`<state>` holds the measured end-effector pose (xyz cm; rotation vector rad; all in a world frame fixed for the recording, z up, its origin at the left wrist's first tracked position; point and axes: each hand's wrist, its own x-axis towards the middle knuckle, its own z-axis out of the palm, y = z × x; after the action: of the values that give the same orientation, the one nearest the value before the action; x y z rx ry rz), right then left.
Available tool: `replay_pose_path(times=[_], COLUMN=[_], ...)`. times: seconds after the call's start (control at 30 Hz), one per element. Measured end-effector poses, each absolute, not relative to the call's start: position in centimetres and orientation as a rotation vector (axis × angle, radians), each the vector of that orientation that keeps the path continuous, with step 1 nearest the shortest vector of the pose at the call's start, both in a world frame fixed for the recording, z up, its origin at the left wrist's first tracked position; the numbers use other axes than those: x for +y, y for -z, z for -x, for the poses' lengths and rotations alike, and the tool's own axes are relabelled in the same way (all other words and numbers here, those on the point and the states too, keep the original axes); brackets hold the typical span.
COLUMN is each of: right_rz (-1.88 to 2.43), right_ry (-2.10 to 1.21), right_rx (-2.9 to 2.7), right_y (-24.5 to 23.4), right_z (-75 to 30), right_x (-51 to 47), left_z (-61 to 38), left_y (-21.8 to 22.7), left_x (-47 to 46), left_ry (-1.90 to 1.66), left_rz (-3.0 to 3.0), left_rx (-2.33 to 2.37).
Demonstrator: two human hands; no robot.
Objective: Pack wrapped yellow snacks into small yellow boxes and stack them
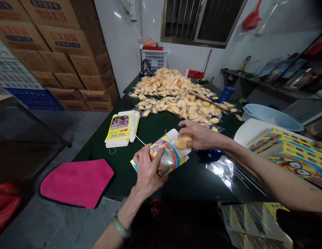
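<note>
My left hand is wrapped round a colourful printed carton, which lies tilted above the green table. The carton's white end flaps stand open toward the upper right. At that open end, my right hand grips a yellow, clear-wrapped piece, its near end at the mouth of the carton. Just beyond my hands spreads a large heap of similar wrapped yellow pieces. Left of the carton sits a stack of flat yellow-and-white cartons.
A pink cloth hangs over the table's left corner. On the right are filled yellow cartons, a light blue basin and clear plastic film. A blue cylinder stands beside the heap. Brown boxes are stacked at left.
</note>
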<state>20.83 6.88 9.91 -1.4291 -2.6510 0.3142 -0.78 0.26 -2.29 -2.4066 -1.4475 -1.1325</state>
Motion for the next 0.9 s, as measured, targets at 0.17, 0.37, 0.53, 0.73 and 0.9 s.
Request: replay_pose_path(times=[0.17,0.37,0.53,0.73,0.9], right_rz=[1.209,1.044,1.200,1.289,1.221], right_ry=[-0.090,-0.174,0.187,-0.077,-0.234], right_rx=[-2.734,-2.466,-2.267,-1.994,-2.007], right_y=[-9.7,-8.2,-7.9,-6.9,-7.3], right_z=[-18.3,-17.2,-17.8,-17.5,-17.4], right_x=[5.9,6.9,6.9,7.1,8.0], left_z=[0.2,-0.5,-0.8,-1.1,-1.1], left_y=[1.7,2.6,3.2,3.1,3.5], left_x=[0.5,1.0,1.5,1.5,1.5], left_ry=[1.214,1.388,1.411,1.324,1.293], left_rz=[2.456,2.389,2.147,2.096,2.113], left_rx=[-1.467,-1.619,-1.742,-1.780,-1.768])
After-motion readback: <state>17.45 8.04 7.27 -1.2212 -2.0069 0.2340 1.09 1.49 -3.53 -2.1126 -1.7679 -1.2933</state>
